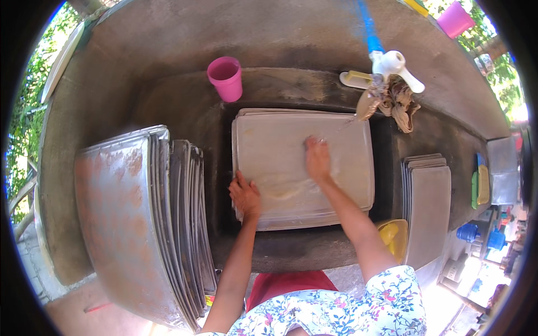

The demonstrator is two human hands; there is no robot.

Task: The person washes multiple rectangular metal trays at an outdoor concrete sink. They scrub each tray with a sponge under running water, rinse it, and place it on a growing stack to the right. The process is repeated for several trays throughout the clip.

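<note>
A stack of rectangular metal trays [291, 210] lies in the sink basin in front of me. My left hand [245, 196] rests on the top tray's left edge, thumb and fingers spread. Against the middle of the wet surface, my right hand [318, 159] presses with its fingers drawn together; whatever is under them, if anything, is hidden. A white tap [388, 63] has a bunched brown cloth [399, 103] hanging at its spout. Water runs from there toward the tray's upper right corner.
Large metal trays [115, 201] stand on edge at the left. Smaller trays [428, 207] lean at the right, beside a yellow container [397, 238]. A pink cup [226, 79] sits on the back ledge, and a yellow-handled brush [357, 79] lies near the tap. Sponges [482, 183] rest at the far right.
</note>
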